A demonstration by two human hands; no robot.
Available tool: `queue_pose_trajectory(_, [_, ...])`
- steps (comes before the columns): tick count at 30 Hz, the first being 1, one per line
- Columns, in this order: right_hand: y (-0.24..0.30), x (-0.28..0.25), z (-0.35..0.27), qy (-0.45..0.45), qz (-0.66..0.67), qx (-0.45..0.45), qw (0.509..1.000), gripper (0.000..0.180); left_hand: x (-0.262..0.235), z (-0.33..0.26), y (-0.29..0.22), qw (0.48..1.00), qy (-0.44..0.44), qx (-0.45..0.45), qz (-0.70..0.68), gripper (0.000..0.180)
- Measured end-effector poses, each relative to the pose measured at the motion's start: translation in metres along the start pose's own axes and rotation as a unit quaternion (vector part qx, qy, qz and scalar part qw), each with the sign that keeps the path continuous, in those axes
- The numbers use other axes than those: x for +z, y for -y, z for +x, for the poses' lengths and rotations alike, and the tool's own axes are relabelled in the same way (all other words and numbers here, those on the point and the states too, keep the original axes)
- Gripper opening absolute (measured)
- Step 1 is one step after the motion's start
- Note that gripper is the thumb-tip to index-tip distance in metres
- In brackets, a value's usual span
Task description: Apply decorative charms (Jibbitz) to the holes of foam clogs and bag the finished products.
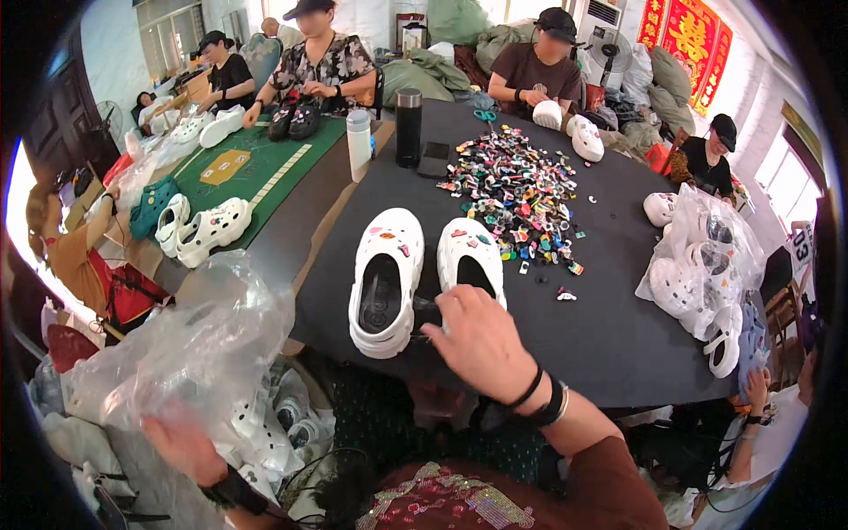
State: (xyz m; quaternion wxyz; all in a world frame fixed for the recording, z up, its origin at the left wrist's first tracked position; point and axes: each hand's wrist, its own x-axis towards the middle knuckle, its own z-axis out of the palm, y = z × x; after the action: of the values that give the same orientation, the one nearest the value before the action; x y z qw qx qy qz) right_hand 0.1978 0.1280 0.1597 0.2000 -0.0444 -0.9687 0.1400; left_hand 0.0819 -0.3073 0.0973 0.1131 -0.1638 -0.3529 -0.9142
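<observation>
Two white clogs stand side by side on the dark table in front of me, toes pointing away. Colourful charms dot the toe of the left clog and of the right clog. My right hand is closed over the heel end of the right clog, its fingers at the opening and its thumb toward the left clog. At the lower left, my left hand is blurred by motion beside a large clear plastic bag. White clogs lie below the bag; the left fingers are not clear.
A heap of small colourful charms spreads beyond the clogs. A black bottle, a white bottle and a phone stand or lie behind. Bagged clogs sit at the right. Several people work around the tables.
</observation>
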Motion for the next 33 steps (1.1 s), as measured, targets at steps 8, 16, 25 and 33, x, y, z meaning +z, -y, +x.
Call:
queue_pose_trajectory(8, [0.059, -0.019, -0.023, 0.082, 0.297, -0.276, 0.91, 0.092, 0.075, -0.024, 0.022, 0.99, 0.121, -0.066, -0.036, 0.039])
queue_pose_trajectory(16, [0.048, -0.055, -0.035, -0.084, 0.054, -0.224, 0.969, 0.045, 0.099, -0.024, 0.056, 0.947, 0.283, -0.153, 0.007, 0.041])
queue_pose_trajectory(25, [-0.079, -0.099, -0.011, -0.061, 0.237, -0.069, 0.967, 0.017, 0.127, -0.036, 0.1, 0.867, 0.428, -0.252, 0.047, 0.044])
queue_pose_trajectory(33, [-0.27, -0.187, -0.004, -0.303, 0.039, 0.133, 0.943, 0.019, 0.155, -0.04, 0.091, 0.865, 0.389, -0.293, 0.122, 0.033])
